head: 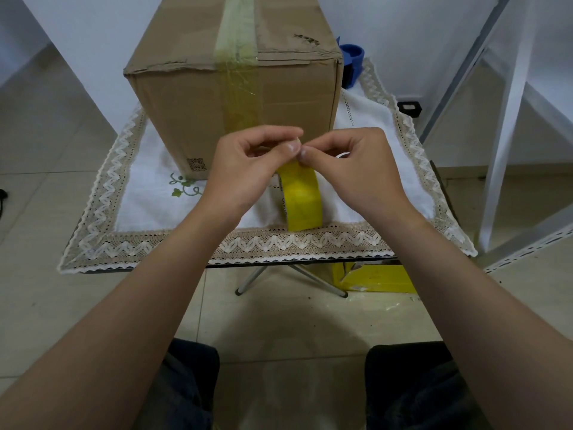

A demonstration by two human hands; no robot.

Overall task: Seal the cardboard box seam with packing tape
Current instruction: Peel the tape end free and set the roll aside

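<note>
yellow tape roll (302,200) stands on its edge on the bench (148,209), just in front of the cardboard box (192,107). our left hand (248,169) and right hand (350,169) both pinch its top.

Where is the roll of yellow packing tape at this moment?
In the head view, the yellow tape roll stands on edge near the front edge of the lace-trimmed tablecloth, in front of the cardboard box, under the left hand and right hand.

Home: lace tablecloth (279,243), tiled floor (46,144)
</note>
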